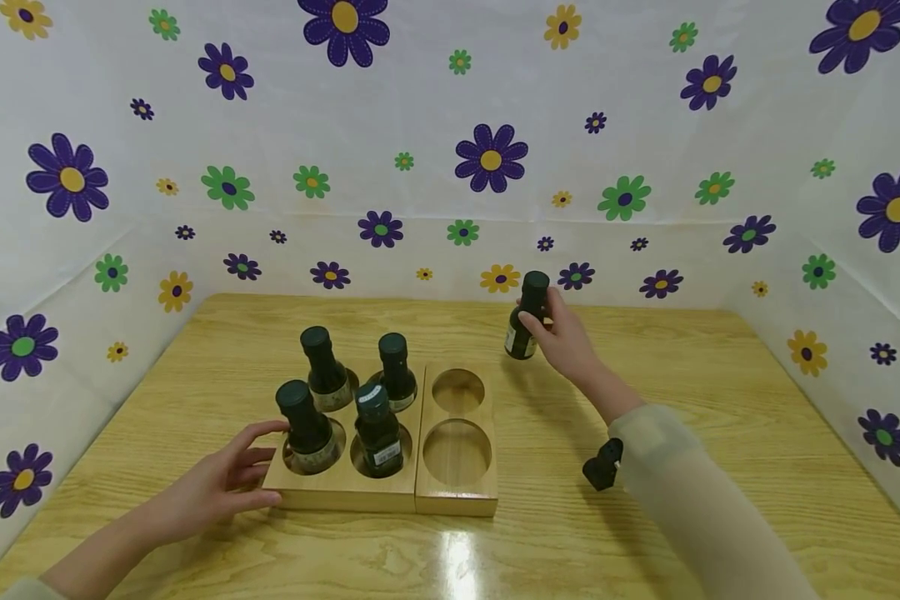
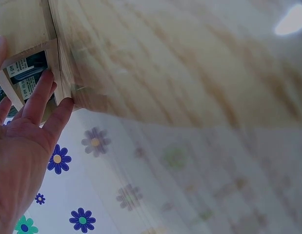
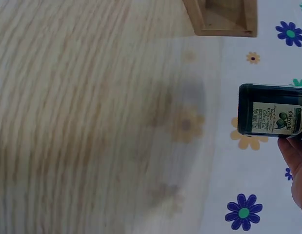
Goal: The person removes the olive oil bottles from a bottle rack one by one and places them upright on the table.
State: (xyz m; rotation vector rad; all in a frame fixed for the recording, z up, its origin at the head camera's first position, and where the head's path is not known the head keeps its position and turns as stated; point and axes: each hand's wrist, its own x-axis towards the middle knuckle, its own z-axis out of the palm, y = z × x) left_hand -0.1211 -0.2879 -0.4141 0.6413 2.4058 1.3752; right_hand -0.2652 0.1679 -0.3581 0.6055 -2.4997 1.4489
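My right hand (image 1: pixel 570 337) grips a small dark olive oil bottle (image 1: pixel 521 333) by its upper part, thumb on the near side. The bottle is upright, just beyond the wooden rack's (image 1: pixel 345 500) back right corner. In the right wrist view, the olive oil label (image 3: pixel 277 118) faces the camera. My left hand (image 1: pixel 202 492) rests against the rack's left end, thumb at the front corner and index fingertip beside the front left bottle (image 1: pixel 305 429). Several dark-capped bottles stand in the rack's left block. The right block shows two round holes (image 1: pixel 457 454) with bare wooden floors.
The wood-grain table (image 1: pixel 570 542) runs back to a flower-print cloth (image 1: pixel 420 108) that also rises on both sides. A small black device (image 1: pixel 603 467) sits at my right wrist. Table surface lies right of the rack and in front of it.
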